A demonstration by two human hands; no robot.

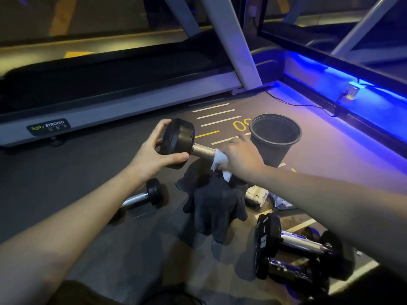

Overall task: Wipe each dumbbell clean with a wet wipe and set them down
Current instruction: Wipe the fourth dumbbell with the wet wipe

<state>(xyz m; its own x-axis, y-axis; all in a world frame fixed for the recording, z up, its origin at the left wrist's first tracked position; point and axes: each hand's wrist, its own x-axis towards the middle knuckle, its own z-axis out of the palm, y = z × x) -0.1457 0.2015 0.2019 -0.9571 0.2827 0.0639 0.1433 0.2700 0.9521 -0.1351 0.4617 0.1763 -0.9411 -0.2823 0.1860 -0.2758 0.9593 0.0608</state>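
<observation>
My left hand point(154, 150) grips the black head of a dumbbell point(179, 140) held up off the floor. Around its knurled metal handle my right hand point(242, 156) is wrapped with a white wet wipe point(220, 160); the far head is hidden behind that hand. A small dumbbell point(145, 195) lies on the floor below my left forearm. Two bigger dumbbells point(293, 245) lie side by side at the lower right, partly under my right arm.
A black bucket point(275, 137) stands just beyond my right hand. A dark cloth point(215, 201) lies crumpled on the floor in the middle, with white wipe packaging point(257, 195) beside it. A treadmill point(110, 111) runs along the left and back. A blue-lit ledge point(352, 102) lies to the right.
</observation>
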